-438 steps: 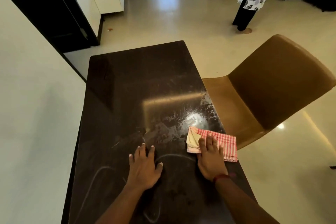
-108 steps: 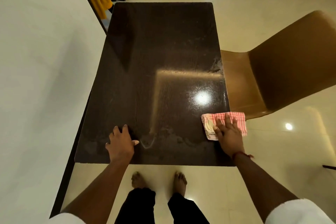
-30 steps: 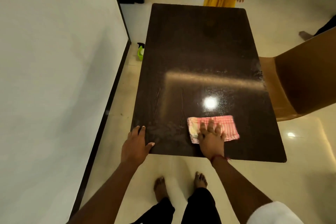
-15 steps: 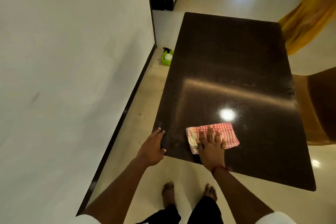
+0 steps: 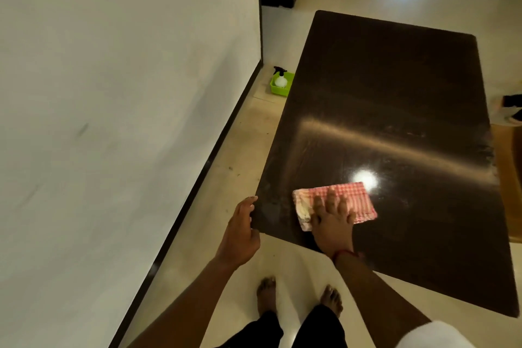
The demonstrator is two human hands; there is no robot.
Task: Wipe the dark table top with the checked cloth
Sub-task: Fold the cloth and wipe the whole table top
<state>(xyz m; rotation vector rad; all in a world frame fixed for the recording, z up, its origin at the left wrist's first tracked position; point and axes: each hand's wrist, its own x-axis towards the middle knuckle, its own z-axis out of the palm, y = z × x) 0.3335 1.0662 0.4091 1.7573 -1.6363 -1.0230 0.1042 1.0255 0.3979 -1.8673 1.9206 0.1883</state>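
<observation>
cloth: folded red-and-white checked cloth (image 5: 343, 200) lies flat on the table, near its near-left corner, just beside a bright light reflection
right hand: right hand (image 5: 333, 222) palm down on the cloth's near edge, fingers spread and extended, pressing, not gripping; red thread on wrist
left hand: left hand (image 5: 240, 232) at the table's near-left corner, fingers loosely curled, fingertips touching the edge; holds nothing
table: dark glossy rectangular table top (image 5: 395, 110), faint smears toward the right edge
floor: pale tile; bare feet below near edge
left side: white wall with dark skirting
far left: small green plastic tub (image 5: 285, 88) with white spray bottle (image 5: 280, 80) on the floor beside the table
</observation>
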